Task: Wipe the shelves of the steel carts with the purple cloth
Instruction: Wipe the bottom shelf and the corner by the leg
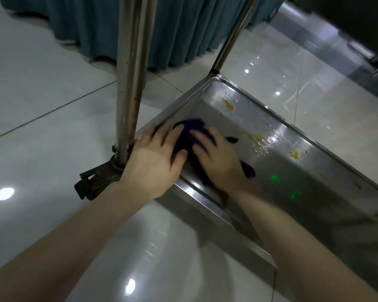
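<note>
The purple cloth (189, 136) lies bunched in the near left corner of the steel cart's bottom shelf (314, 177). My right hand (216, 158) lies flat on top of the cloth, fingers spread and pressing it against the shelf. My left hand (155, 158) rests over the shelf's left rim, its thumb and fingertips touching the cloth's edge. Yellow stains (228, 104) and a wet patch (268, 141) mark the shelf farther along. Part of the cloth is hidden under my right palm.
A steel cart post (129, 79) rises just left of my left hand, with a rusty caster bracket (96, 179) at its foot. A second post (231, 38) stands at the far corner. A teal table skirt (172, 29) hangs behind. Glossy floor tiles surround the cart.
</note>
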Motion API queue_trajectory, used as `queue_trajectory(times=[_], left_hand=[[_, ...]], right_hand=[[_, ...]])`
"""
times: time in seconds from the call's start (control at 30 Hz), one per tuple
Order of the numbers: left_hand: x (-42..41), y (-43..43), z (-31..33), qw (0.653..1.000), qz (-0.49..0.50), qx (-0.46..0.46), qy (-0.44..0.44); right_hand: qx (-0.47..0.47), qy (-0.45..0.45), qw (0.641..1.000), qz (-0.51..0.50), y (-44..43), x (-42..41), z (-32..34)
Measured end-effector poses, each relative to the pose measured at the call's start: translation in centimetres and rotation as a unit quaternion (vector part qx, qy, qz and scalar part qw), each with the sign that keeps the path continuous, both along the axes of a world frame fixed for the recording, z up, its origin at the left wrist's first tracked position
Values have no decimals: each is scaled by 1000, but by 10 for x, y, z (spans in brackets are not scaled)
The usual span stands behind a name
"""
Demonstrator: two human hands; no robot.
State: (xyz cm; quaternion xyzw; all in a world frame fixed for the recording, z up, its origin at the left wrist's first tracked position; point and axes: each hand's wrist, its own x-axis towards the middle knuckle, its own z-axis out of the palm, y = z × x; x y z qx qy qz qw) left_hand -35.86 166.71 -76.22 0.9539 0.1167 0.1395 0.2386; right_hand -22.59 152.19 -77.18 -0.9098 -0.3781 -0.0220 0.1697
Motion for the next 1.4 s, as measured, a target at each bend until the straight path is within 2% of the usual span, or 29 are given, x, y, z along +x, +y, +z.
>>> queue_trajectory(times=[0.1, 0.17, 0.3, 0.4, 0.47, 0.53, 0.6, 0.7, 0.77, 0.83, 0.93, 1.0, 1.07, 1.2, 1.33, 1.4], left_hand=[[2, -1, -2, 998, -12, 42, 43], [3, -1, -5, 996, -19, 71, 60], [0, -3, -11, 992, -35, 105, 66], [-1, -2, -15, 989, -41, 126, 72], [0, -3, -14, 987, -48, 132, 74], [2, -2, -11, 987, -55, 127, 77], [2, 1, -10, 986, -53, 131, 84], [4, -3, -9, 982, -62, 148, 97], [5, -4, -8, 982, -63, 145, 104], [4, -4, -7, 982, -68, 141, 105], [5, -6, -3, 985, -63, 126, 100], [9, -18, 2, 991, -59, 90, 82], [13, -42, 6, 994, -85, 46, 46], [24, -93, 2, 989, -144, 43, 16], [29, -104, -3, 980, -159, 102, 60], [28, -99, -4, 975, -168, 122, 75]], right_hand=[[-40, 27, 989, -142, 23, 63, 7], [-42, 46, 983, -172, 29, 68, 9], [-2, 3, 998, -59, -14, -13, 5], [-10, 2, 998, -61, -69, -83, 2], [-21, 5, 998, -64, -85, -95, 2], [-32, 39, 997, -65, -80, -71, 6], [-66, 36, 993, -87, -65, -26, 8], [-68, 62, 976, -196, -49, 43, 18], [-66, 86, 966, -236, -43, 59, 17], [-74, 72, 972, -212, -49, 41, 16], [-59, 29, 992, -109, -88, -25, 9], [-40, 6, 996, -74, -123, -78, 4], [-26, 16, 998, -59, -147, -97, 2], [-55, 35, 992, -106, -143, -23, 7], [-48, 84, 962, -256, -129, 63, 14], [-54, 94, 958, -265, -125, 62, 13]])
